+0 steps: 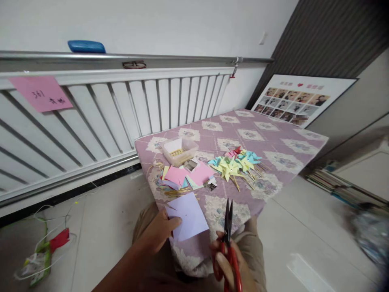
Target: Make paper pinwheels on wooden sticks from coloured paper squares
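While left hand [165, 228] pinches lilac paper [191, 217] | right hand [225, 266] grips red-handled scissors [227, 236] | blades [226, 217] slightly parted

The scene is moderately lit by soft, diffuse light whose source is not shown. The white wall [182, 24] at 12 o'clock is rendered pale grey, while the ribbed panel [337, 36] at 2 o'clock is left dark. A bright patch of glare is reflected by the floor [308, 267] between 4 and 5 o'clock. Toward 9 o'clock, the radiator [100, 117] is stretched by wide-angle distortion. The plastic bundle [369, 231] just before 4 o'clock is smeared by blur; the poster [304, 99] toward 2 o'clock is marred by a small pixelated patch.
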`<state>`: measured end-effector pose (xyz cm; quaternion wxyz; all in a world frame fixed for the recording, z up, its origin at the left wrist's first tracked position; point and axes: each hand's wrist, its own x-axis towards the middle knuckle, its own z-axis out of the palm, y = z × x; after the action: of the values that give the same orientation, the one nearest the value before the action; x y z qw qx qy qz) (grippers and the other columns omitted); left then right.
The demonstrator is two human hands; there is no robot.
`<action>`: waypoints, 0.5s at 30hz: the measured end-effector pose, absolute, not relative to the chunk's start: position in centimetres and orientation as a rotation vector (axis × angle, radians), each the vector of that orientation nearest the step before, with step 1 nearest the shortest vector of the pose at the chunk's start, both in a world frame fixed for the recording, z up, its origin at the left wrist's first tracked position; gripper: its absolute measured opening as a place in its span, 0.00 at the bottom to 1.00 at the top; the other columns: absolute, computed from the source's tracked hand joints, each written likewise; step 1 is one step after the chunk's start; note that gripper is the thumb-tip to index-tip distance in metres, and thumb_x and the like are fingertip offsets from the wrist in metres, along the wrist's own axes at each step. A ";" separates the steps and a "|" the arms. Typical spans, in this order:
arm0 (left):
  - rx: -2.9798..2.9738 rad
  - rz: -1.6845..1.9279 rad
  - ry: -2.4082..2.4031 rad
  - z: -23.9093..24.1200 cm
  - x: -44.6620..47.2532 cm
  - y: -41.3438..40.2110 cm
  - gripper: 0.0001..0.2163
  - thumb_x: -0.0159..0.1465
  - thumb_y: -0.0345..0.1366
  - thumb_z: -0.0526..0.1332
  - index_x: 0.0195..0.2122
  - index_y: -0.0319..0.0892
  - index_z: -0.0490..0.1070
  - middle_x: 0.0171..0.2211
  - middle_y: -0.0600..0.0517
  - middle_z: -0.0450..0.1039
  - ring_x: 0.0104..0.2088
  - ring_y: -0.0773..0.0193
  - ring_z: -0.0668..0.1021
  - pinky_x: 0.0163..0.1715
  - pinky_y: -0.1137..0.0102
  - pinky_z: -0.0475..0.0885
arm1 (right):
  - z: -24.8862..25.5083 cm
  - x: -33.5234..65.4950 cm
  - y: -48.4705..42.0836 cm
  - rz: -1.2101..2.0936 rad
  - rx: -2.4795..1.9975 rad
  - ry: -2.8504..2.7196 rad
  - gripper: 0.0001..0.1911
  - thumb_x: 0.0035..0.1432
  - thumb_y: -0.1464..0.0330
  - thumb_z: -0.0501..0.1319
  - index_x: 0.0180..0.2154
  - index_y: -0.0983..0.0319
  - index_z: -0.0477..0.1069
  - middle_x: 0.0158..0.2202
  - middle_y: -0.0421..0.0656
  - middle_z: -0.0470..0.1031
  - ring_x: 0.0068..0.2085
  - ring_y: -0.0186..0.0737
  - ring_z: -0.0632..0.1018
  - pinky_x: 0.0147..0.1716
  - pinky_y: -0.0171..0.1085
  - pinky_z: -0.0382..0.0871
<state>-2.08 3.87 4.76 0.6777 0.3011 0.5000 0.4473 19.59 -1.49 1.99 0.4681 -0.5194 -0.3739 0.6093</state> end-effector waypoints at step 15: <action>0.727 0.829 0.838 6.4 -1.8 4.1 0.15 0.51 0.38 0.67 0.38 0.37 0.77 0.32 0.47 0.79 0.32 0.58 0.78 0.37 0.66 0.70 | 6.2 16.0 0.6 1.493 -1.106 -0.891 0.20 0.52 0.63 0.68 0.47 0.58 0.69 0.25 0.35 0.72 0.26 0.36 0.72 0.28 0.34 0.69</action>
<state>-1.83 4.08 6.37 0.7696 0.3353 0.3863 0.3823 16.00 0.55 6.21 0.5144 -0.4602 -0.3709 0.6213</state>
